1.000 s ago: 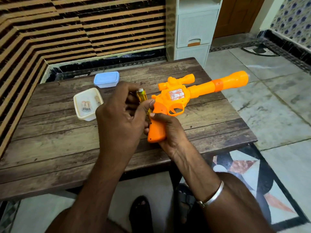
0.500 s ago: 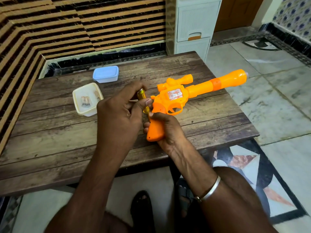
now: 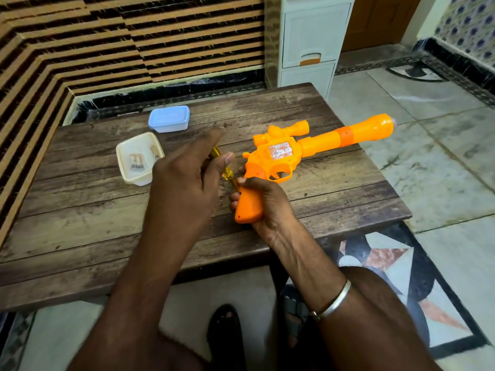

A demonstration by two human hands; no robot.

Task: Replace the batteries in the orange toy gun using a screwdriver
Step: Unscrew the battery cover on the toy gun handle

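The orange toy gun (image 3: 284,156) is held above the wooden table (image 3: 80,210), barrel pointing right and away. My right hand (image 3: 267,204) grips its handle from below. My left hand (image 3: 184,178) pinches a yellow-handled screwdriver (image 3: 223,170) between thumb and fingers, forefinger stretched out. The screwdriver's tip points down-right at the back of the gun's handle; the tip itself is hidden by my right fingers. An open white tub (image 3: 138,159) with batteries inside sits on the table to the left.
A closed tub with a blue lid (image 3: 169,118) stands behind the white tub. A white drawer unit (image 3: 310,36) is beyond the table's far edge. Tiled floor lies to the right. My sandalled feet (image 3: 227,336) are under the table's near edge.
My left hand's fingers have loosened and stretched out along the screwdriver, and more of its yellow handle shows. The gun stays in my right hand at about the same place.
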